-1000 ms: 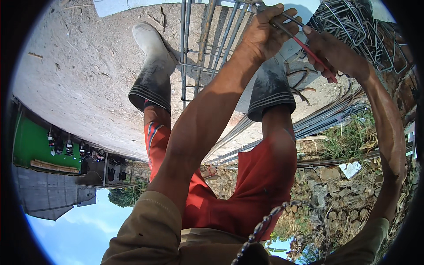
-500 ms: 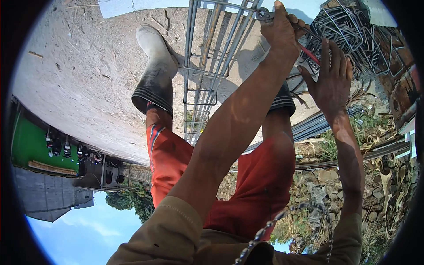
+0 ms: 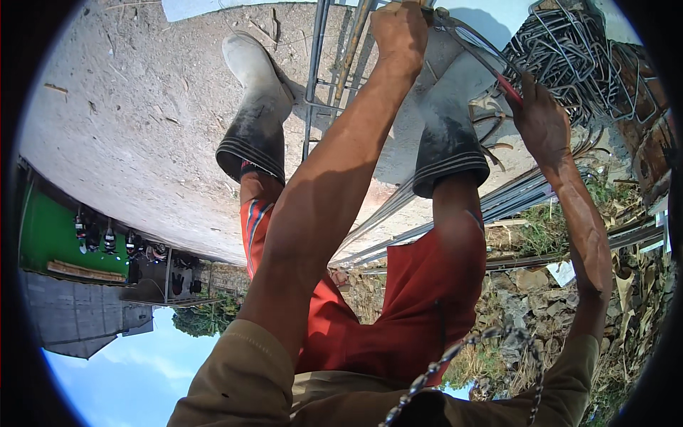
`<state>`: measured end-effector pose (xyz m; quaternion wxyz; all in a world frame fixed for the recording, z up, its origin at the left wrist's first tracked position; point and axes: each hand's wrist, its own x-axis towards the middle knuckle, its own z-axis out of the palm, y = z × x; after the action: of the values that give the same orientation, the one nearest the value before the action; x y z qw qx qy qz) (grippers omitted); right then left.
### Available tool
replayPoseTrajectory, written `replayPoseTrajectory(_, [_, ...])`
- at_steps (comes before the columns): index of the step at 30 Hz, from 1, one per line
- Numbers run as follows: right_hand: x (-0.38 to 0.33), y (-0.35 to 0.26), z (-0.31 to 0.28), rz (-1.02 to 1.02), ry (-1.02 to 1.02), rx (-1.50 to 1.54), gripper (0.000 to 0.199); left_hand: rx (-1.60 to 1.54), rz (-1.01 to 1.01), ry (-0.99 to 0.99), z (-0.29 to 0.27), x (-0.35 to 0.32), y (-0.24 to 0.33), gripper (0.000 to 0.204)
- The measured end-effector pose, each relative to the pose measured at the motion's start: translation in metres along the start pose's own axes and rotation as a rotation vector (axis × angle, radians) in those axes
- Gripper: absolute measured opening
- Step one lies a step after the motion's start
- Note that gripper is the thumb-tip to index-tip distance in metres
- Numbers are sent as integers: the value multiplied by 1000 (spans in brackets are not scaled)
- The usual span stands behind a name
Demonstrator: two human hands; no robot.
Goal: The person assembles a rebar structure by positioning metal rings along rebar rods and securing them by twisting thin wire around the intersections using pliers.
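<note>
My left hand (image 3: 400, 32) is closed at the top of the view, its fingers curled round a bar of the steel rebar cage (image 3: 346, 53). Long grey bars and one rusty bar make up this cage, joined by square stirrups; my left forearm hides part of it. My right hand (image 3: 542, 121) is closed on the red grip of a pair of long-handled pincers (image 3: 484, 58). Their jaws lie just right of my left hand, beside the cage; what they touch there I cannot make out.
A heap of bent steel stirrups (image 3: 569, 60) lies at the upper right, by a rusty metal piece (image 3: 637, 128). Loose long bars (image 3: 491, 203) run behind my right leg. My rubber boots (image 3: 252, 107) stand on sandy ground. A stone wall (image 3: 526, 306) is at the right.
My left hand has let go of the pincers and moved left onto the cage. My right hand, open before, has closed on the red grip. The right boot shows more fully.
</note>
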<state>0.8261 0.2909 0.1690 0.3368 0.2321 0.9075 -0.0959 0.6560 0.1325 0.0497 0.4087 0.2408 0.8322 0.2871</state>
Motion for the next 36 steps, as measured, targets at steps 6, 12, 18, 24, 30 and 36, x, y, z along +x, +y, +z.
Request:
replayPoseTrajectory(6, [11, 13, -8, 14, -284, 689, 29, -60, -141, -48, 25, 22, -13, 20])
replayPoseTrajectory(12, [16, 27, 8, 629, -1496, 2154, 40, -157, -187, -124, 10, 28, -7, 22])
replayPoseTrajectory(18, [7, 19, 17, 178, -997, 2001, 29, -167, -190, -143, 4, 31, -6, 24])
replayPoseTrajectory(24, [10, 12, -33, -267, 42, 671, 52, -204, -216, -164, 2, 31, -4, 26])
replayPoseTrajectory(30, [10, -13, -24, -9, 31, 252, 45, -236, -223, -175, 1, 27, -5, 29])
replayPoseTrajectory(36, [38, 19, -10, 482, -1221, 1732, 55, -311, -254, -223, -4, 30, -3, 31])
